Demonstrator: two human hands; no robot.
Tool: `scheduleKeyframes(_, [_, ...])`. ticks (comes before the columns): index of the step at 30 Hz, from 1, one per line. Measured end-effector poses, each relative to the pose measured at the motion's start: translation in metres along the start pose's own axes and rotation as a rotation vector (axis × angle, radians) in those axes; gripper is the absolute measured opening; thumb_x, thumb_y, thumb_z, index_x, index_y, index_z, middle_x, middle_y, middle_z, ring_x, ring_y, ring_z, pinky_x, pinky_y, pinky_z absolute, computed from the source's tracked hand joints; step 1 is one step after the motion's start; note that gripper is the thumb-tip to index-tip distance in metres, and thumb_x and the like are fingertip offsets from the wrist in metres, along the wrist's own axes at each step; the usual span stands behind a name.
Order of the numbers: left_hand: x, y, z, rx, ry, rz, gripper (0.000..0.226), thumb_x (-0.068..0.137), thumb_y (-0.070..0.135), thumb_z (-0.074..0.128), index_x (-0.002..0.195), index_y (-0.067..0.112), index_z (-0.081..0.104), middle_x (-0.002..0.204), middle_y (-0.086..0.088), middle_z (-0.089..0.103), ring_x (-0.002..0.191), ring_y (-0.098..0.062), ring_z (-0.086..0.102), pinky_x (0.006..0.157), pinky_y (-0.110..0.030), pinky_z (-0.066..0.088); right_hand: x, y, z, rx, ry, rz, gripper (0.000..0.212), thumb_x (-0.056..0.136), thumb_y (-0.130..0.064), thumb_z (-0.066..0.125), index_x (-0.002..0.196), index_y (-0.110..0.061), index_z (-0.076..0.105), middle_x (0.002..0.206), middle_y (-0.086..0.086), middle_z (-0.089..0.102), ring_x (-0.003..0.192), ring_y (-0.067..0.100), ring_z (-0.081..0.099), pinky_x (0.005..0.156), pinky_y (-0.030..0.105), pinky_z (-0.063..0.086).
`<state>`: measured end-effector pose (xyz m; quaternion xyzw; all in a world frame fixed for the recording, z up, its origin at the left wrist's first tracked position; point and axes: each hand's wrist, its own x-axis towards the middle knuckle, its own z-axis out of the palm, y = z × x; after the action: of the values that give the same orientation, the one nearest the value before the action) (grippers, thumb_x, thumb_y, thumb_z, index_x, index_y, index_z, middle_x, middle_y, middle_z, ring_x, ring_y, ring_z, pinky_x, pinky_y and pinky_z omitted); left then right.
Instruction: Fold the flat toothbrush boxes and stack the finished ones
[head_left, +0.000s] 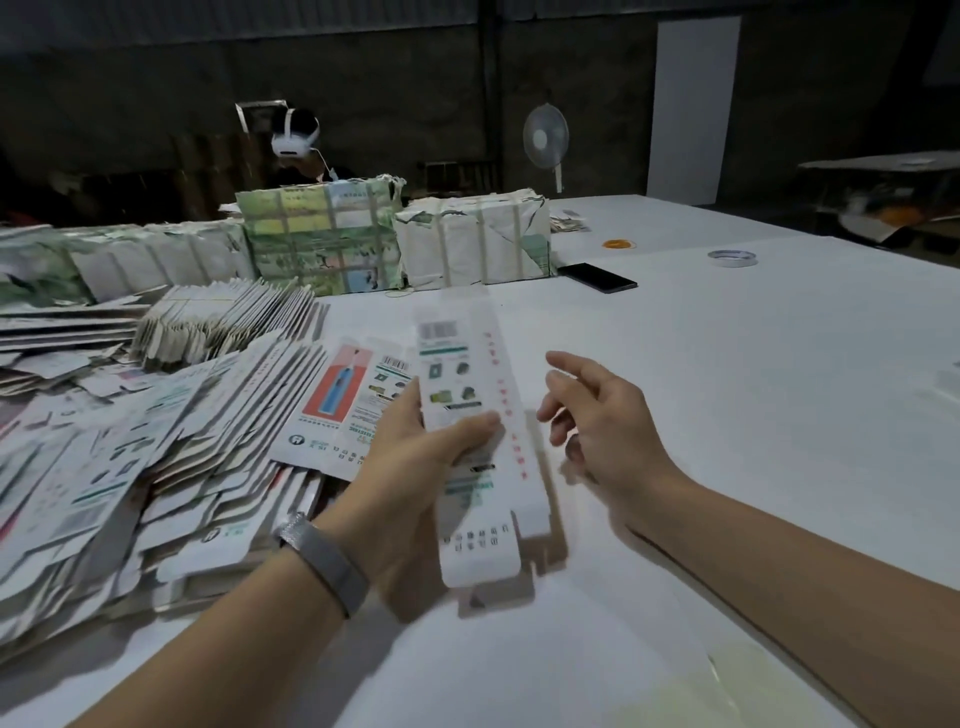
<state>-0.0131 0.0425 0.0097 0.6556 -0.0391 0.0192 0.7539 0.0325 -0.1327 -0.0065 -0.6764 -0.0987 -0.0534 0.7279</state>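
A toothbrush box (470, 415) is held lengthwise above the bench (727, 389) by the left hand (415, 457), thumb clamped across its printed face, probably so that its end flaps are kept within reach. The right hand (597, 415) is held just beside it, fingers loosely spread and empty. Flat blanks (130, 441) are heaped at the left, within easy reach.

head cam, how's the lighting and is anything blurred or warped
Head view: dim room, the back wall nearly black, while the white table takes most of the light; the right hand is motion-blurred at its fingertips, the left hand and the box it grips are sharper; wide-angle bending curves the table edge and stretches the forearms near the frame bottom; a pale glare patch sits low right.
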Motion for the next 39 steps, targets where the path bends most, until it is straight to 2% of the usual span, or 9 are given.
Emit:
scheduleKeyframes(3, [-0.003, -0.011, 0.003, -0.014, -0.118, -0.013, 0.037, 0.091, 0.01, 0.068, 0.126, 0.019, 0.059, 0.111, -0.012, 0.075, 0.094, -0.032, 0.075, 0.07, -0.036, 0.061, -0.013, -0.002, 0.009, 0.09, -0.173, 0.003, 0.023, 0.102, -0.023, 0.054, 0.12, -0.031, 0.067, 0.094, 0.014, 0.076, 0.078, 0.028, 0.075, 0.06, 0.034, 0.061])
scheduleKeyframes(6, [0.0, -0.014, 0.005, -0.01, -0.072, -0.009, 0.023, 0.098, 0.027, 0.06, 0.12, 0.025, 0.066, 0.111, -0.009, 0.076, 0.097, -0.031, 0.075, 0.074, -0.038, 0.06, -0.018, -0.002, 0.011, 0.004, -0.208, -0.028, 0.027, 0.101, -0.018, 0.056, 0.116, -0.038, 0.068, 0.105, 0.04, 0.061, 0.09, 0.042, 0.071, 0.081, 0.052, 0.061])
scheduleKeyframes(11, [0.002, -0.013, 0.001, -0.238, -0.084, -0.104, 0.05, 0.103, 0.052, 0.036, 0.107, 0.027, 0.078, 0.118, -0.016, 0.073, 0.107, -0.034, 0.072, 0.082, -0.043, 0.062, -0.016, -0.002, 0.01, -0.031, -0.226, -0.034, 0.027, 0.101, -0.024, 0.057, 0.112, -0.047, 0.067, 0.096, 0.031, 0.065, 0.087, 0.032, 0.074, 0.074, 0.042, 0.063])
scheduleKeyframes(17, [0.003, -0.014, 0.0, -0.163, -0.1, -0.065, 0.047, 0.088, 0.056, 0.048, 0.116, 0.028, 0.074, 0.112, -0.013, 0.076, 0.1, -0.032, 0.074, 0.071, -0.037, 0.062, -0.014, 0.0, 0.009, -0.082, -0.211, -0.106, 0.034, 0.099, -0.025, 0.061, 0.106, -0.058, 0.064, 0.064, -0.011, 0.053, 0.052, 0.005, 0.062, 0.048, 0.016, 0.048])
scheduleKeyframes(19, [0.002, -0.014, 0.0, -0.145, -0.107, -0.053, 0.043, 0.088, 0.056, 0.048, 0.108, 0.031, 0.077, 0.109, -0.012, 0.076, 0.097, -0.032, 0.075, 0.07, -0.037, 0.062, -0.015, 0.0, 0.009, -0.091, -0.225, -0.129, 0.033, 0.099, -0.028, 0.061, 0.104, -0.06, 0.066, 0.067, -0.009, 0.053, 0.054, 0.007, 0.064, 0.049, 0.016, 0.049])
scheduleKeyframes(22, [0.003, -0.012, 0.0, -0.105, -0.13, -0.032, 0.05, 0.091, 0.06, 0.052, 0.123, 0.026, 0.069, 0.119, -0.018, 0.072, 0.106, -0.036, 0.072, 0.079, -0.042, 0.062, -0.016, 0.0, 0.009, -0.133, -0.261, -0.119, 0.027, 0.1, -0.033, 0.057, 0.114, -0.054, 0.066, 0.081, 0.008, 0.066, 0.069, 0.017, 0.073, 0.054, 0.02, 0.054])
scheduleKeyframes(27, [0.003, -0.011, 0.003, -0.106, -0.222, -0.017, 0.099, 0.071, 0.07, 0.072, 0.15, 0.021, 0.039, 0.14, -0.024, 0.056, 0.126, -0.041, 0.059, 0.104, -0.057, 0.05, -0.016, 0.001, 0.012, -0.148, -0.316, -0.099, 0.029, 0.096, -0.043, 0.058, 0.125, -0.041, 0.064, 0.1, 0.029, 0.067, 0.086, 0.03, 0.073, 0.075, 0.044, 0.061])
scheduleKeyframes(32, [0.006, -0.014, 0.0, -0.124, -0.244, 0.017, 0.071, 0.087, 0.054, 0.062, 0.15, 0.036, 0.035, 0.135, -0.016, 0.062, 0.121, -0.038, 0.063, 0.105, -0.062, 0.047, -0.018, 0.0, 0.011, -0.106, -0.35, -0.07, 0.038, 0.089, -0.046, 0.06, 0.125, -0.036, 0.065, 0.1, 0.022, 0.07, 0.087, 0.032, 0.073, 0.076, 0.046, 0.061])
scheduleKeyframes(39, [0.006, -0.015, -0.002, -0.124, -0.26, 0.014, 0.094, 0.071, 0.065, 0.079, 0.149, 0.034, 0.036, 0.132, -0.016, 0.063, 0.122, -0.044, 0.061, 0.104, -0.068, 0.044, -0.021, -0.003, 0.01, -0.048, -0.393, -0.075, 0.034, 0.091, -0.039, 0.061, 0.123, -0.032, 0.065, 0.099, -0.001, 0.075, 0.09, 0.023, 0.074, 0.076, 0.039, 0.06])
